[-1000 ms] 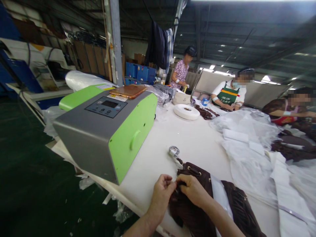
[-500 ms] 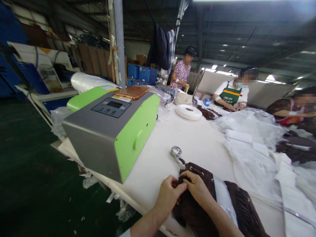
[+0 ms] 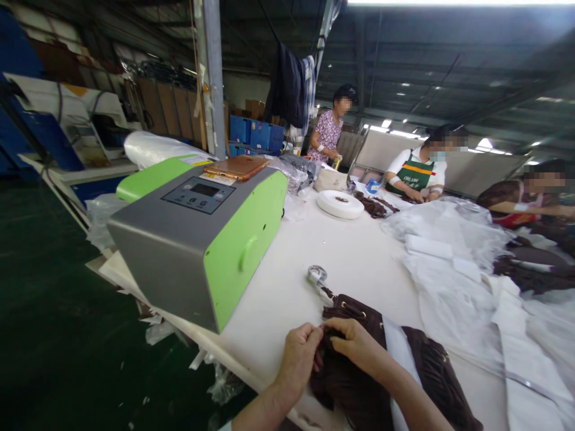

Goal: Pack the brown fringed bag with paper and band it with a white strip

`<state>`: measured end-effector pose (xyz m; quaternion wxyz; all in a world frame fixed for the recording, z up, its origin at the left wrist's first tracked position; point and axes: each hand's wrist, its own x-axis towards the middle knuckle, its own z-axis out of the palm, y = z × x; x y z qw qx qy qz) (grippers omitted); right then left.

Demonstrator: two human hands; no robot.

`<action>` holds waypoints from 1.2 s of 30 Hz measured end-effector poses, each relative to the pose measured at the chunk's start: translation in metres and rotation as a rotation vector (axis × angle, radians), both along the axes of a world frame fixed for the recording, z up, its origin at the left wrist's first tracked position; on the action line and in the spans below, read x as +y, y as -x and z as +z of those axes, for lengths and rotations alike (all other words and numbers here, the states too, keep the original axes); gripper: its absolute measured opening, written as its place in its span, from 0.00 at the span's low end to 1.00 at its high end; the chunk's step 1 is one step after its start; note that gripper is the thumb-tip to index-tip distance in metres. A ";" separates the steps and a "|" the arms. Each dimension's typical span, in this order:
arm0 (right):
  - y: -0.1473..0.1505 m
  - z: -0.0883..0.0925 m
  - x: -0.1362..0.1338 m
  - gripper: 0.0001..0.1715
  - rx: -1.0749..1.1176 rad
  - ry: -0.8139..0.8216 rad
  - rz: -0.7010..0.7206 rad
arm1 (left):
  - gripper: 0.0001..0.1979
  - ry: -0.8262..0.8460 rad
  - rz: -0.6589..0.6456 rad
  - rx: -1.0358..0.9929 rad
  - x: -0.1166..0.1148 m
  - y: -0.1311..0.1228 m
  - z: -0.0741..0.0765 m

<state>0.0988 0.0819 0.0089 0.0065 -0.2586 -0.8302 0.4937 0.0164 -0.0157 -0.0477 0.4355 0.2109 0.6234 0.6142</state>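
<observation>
A dark brown soft bag [image 3: 359, 389] with gold eyelets lies on the table near its front edge. A pale band wraps round its middle, and a strap with a wrapped metal ring [image 3: 317, 274] sticks out at its far end. My left hand [image 3: 299, 357] is closed, pinching dark material at the bag's left edge. Beside it, my right hand [image 3: 354, 345] is also closed, its thumb and fingers on the same dark material. The fingertips of both hands nearly meet there, and exactly what lies between them is partly hidden.
A grey and green machine [image 3: 193, 239] stands to the left with a phone [image 3: 238, 167] on top. Farther back is a white roll of tape [image 3: 340, 204]. Clear plastic bags [image 3: 458, 287] cover the right side. Several co-workers stand along the table's far side.
My left hand's thumb has shifted back from the right hand, and both hands have altered their pinch a little. The bag stays in place; the view has moved slightly.
</observation>
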 end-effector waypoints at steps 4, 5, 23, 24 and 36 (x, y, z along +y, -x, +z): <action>0.001 -0.006 -0.001 0.12 -0.019 -0.140 -0.098 | 0.22 0.048 0.002 0.016 0.002 0.000 -0.001; 0.001 -0.006 -0.001 0.11 -0.010 -0.159 -0.123 | 0.23 0.046 0.000 0.008 0.002 0.000 -0.001; -0.005 -0.002 -0.002 0.09 0.024 -0.133 -0.165 | 0.11 -0.008 -0.011 0.228 -0.023 0.000 0.004; -0.006 0.001 -0.002 0.10 0.035 -0.100 -0.166 | 0.09 -0.010 -0.058 0.321 -0.029 -0.001 0.006; -0.011 0.028 -0.013 0.28 -0.101 -0.026 0.076 | 0.03 0.088 -0.103 0.231 -0.035 0.002 0.000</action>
